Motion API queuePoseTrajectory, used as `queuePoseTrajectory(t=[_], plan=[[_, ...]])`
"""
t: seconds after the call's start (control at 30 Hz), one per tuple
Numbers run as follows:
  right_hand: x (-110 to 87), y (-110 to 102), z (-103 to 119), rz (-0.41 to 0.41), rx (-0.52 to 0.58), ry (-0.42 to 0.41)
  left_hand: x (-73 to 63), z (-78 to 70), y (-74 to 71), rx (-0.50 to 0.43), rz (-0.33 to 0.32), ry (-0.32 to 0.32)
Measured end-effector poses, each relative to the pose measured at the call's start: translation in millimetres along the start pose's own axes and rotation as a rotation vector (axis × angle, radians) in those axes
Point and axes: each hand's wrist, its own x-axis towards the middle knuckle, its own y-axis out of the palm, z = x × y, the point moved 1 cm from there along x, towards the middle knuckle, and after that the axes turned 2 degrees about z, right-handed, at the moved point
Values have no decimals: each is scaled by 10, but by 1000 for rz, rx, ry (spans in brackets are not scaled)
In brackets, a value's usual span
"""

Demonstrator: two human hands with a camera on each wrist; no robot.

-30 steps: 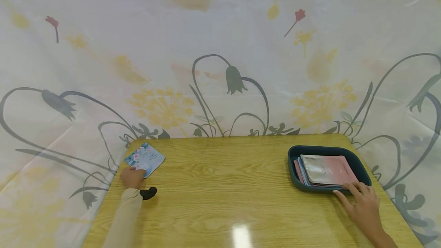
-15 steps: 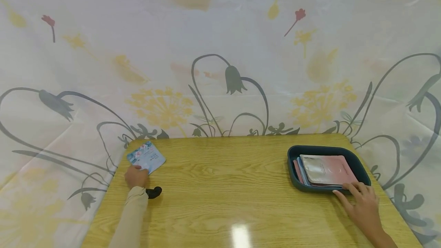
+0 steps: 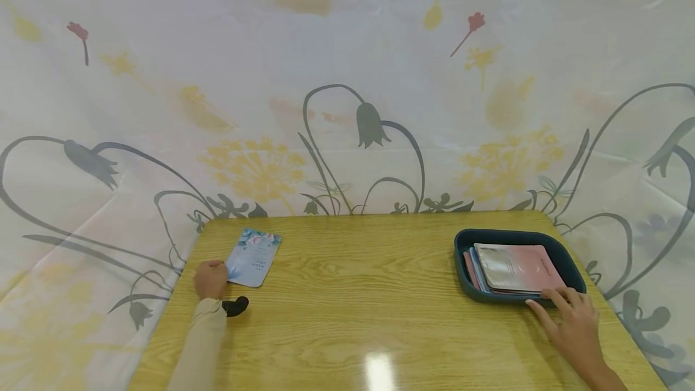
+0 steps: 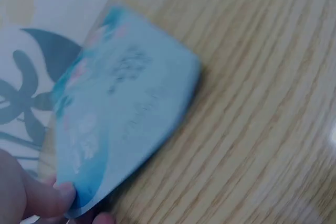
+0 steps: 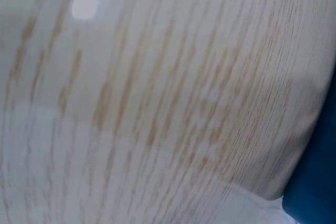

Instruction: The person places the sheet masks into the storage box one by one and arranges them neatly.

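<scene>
At the table's left side, my left hand (image 3: 210, 279) pinches a light blue sheet mask packet (image 3: 254, 258) with a floral print along its top. Up close in the left wrist view, the thumb (image 4: 55, 198) lies over one corner of the packet, with fingertips beneath; the far end slants away over the wood. On the right, my right hand (image 3: 574, 321) grips the near rim of a dark blue tray (image 3: 496, 236), thumb outside and fingers over the edge. Inside the tray lie several packets, a pink and silver one (image 3: 516, 267) on top. Only the tray's wall (image 5: 315, 187) shows in the right wrist view.
The wooden table (image 3: 347, 300) reaches back to a white floral cloth (image 3: 347, 155), which also lines both sides. A black curved piece (image 3: 236, 306) sticks out from the left wrist. Light glares on the near part of the table.
The blue packet has swung round and shifted right, from slanting to nearly upright in the head view. The left hand moved slightly right, then back left. The right hand and tray stay put.
</scene>
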Motion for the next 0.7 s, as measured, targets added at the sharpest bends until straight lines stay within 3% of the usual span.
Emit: queuePoseTrajectory(t=[0.03, 0.1, 0.27, 0.47, 0.57, 0.7], plan=[[0, 1, -4, -1, 1, 0, 17, 14, -10, -7, 8, 9], [-4, 3, -17, 4, -1, 1, 38, 34, -35, -86, 88, 11], [-12, 0, -42, 26, -12, 8, 55, 96, -107, -366, 331, -82], [3, -7, -17, 13, -7, -4, 15, 112, -192, -604, 402, -100], [8, -8, -4, -1, -2, -5, -6, 26, -216, -646, 436, -138], [0, -9, -9, 10, 0, 3, -31, -136, -244, -559, 523, -154]])
